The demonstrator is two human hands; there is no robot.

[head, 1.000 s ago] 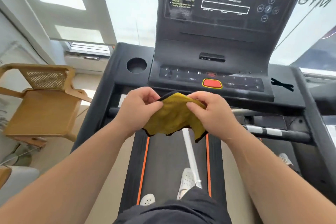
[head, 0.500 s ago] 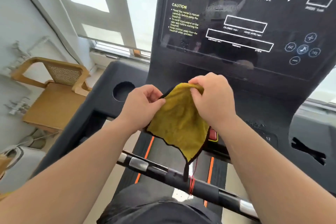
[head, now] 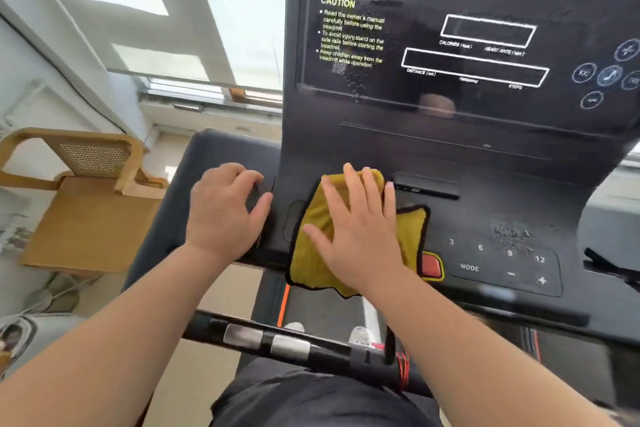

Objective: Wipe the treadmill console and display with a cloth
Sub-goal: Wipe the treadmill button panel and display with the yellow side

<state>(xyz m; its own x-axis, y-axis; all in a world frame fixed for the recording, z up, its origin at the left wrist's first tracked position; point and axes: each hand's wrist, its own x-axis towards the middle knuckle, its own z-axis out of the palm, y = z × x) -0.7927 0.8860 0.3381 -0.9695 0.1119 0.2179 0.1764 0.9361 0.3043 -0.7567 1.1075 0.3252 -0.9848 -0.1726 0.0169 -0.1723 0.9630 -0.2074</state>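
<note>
The black treadmill console [head: 491, 218] fills the upper right, with its dark display [head: 485, 45] above showing white outlines and a yellow caution text. A yellow cloth [head: 311, 253] with a black edge lies flat on the lower left part of the console. My right hand [head: 360, 236] presses flat on the cloth with fingers spread, covering most of it. My left hand [head: 225, 215] rests on the console's left wing, over the cup hole, fingers slightly curled and holding nothing. Droplet marks show on the display top and near the number keys.
A red stop button [head: 431, 265] sits just right of the cloth, then the keypad [head: 502, 263]. A black handlebar [head: 294, 345] crosses below my arms. A wooden chair [head: 86, 204] stands at the left by the window [head: 194, 10].
Both hands held the cloth up in the air before. Now the cloth is spread on the console under my right palm, and my left hand has let go and moved onto the left wing.
</note>
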